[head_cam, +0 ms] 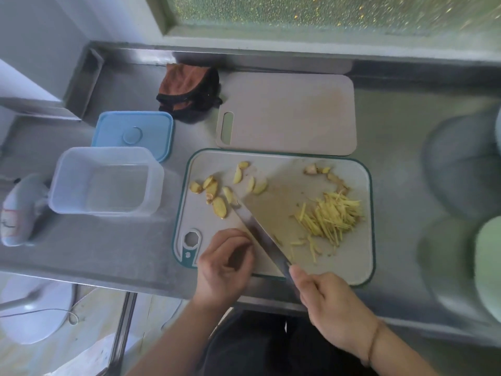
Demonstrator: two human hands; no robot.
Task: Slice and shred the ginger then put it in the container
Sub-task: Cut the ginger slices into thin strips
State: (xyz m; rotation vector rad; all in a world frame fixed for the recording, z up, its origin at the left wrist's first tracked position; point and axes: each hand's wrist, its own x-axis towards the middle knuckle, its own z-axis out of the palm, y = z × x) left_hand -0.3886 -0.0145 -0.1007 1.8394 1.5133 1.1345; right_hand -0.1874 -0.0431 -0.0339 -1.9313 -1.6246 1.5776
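Near the front edge of a steel counter (130,251), a green-rimmed cutting board (352,270), strewn with ginger. On its left half, scattered ginger slices (219,206); on its right half, a heap of fine ginger shreds (332,217); at its far right, a few knobbly ginger offcuts (311,169). Across the middle of the board, a broad cleaver (282,204), blade tilted on its side, tip toward the slices. Right hand (330,308) wrapped round the cleaver's handle at the near edge of the board. Left hand (225,267) just beside the blade, near the board's hanging hole, fingers loosely curled with nothing visibly held. Left of the board, well apart from the ginger, a clear plastic container (105,180), uncovered and without ginger, with its blue lid (132,134) lying flat behind it. Farther back, a second, plain cutting board (287,115) and a crumpled brown-and-black cloth (189,90).
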